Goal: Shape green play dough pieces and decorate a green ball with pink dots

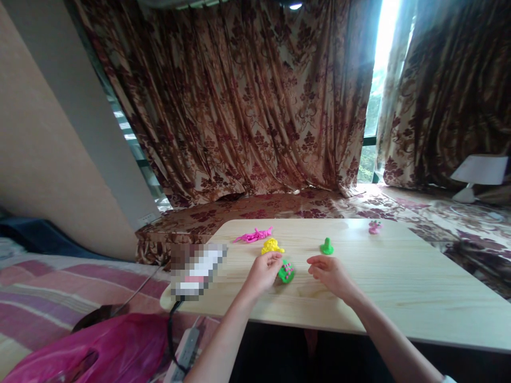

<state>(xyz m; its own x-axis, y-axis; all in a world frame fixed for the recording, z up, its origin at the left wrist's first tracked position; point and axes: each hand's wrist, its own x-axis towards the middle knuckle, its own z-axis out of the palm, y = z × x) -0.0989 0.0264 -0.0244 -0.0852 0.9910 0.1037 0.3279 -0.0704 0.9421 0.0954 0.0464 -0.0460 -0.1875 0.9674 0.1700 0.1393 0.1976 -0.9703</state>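
Note:
My left hand (262, 273) is closed on the edge of a small green clay piece (286, 272) dotted with several pink bits, held low over the table. To its right, my right hand (329, 274) hovers with fingers loosely curved and a little apart; nothing shows between them. Just beyond the right hand stands a green clay lump (327, 246) with an upright knob. A yellow clay clump (271, 246) lies past my left fingers. Farther back is a tangle of pink clay strands (255, 234).
The pale wooden table (399, 287) carries a small pink figure (374, 227) at its far right. A blurred-out white object (202, 271) lies on the left edge, with a black cable hanging down. A pink bag (120, 346) and a power strip (186, 348) sit at lower left.

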